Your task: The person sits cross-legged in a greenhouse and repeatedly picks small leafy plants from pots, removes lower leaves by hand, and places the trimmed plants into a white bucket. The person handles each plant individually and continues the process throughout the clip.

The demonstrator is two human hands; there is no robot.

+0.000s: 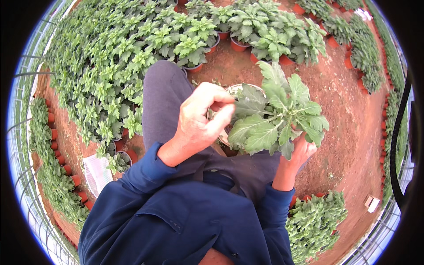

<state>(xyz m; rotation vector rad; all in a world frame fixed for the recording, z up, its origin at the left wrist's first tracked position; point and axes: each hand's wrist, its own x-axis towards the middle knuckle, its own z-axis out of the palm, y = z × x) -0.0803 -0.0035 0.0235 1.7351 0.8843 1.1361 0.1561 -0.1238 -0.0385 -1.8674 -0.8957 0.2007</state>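
A leafy green potted plant (278, 119), with lobed leaves like a chrysanthemum's, is held up in front of me at the right. My right hand (302, 148) grips it from below on its right side; the leaves hide most of the fingers and what they hold. My left hand (207, 116) is at the plant's left edge, thumb and forefinger pinched together; whether a bit of leaf is between them cannot be told. Behind the hand and leaves, a round light-coloured container (246, 86) stands low between my legs, partly hidden.
Dense rows of similar plants (109, 73) in red-brown pots fill the ground ahead and left. More potted plants (314, 225) stand at the lower right. Reddish bare soil (344, 132) lies to the right, with a small pale box (372, 203). A whitish sheet or tray (96, 174) lies left.
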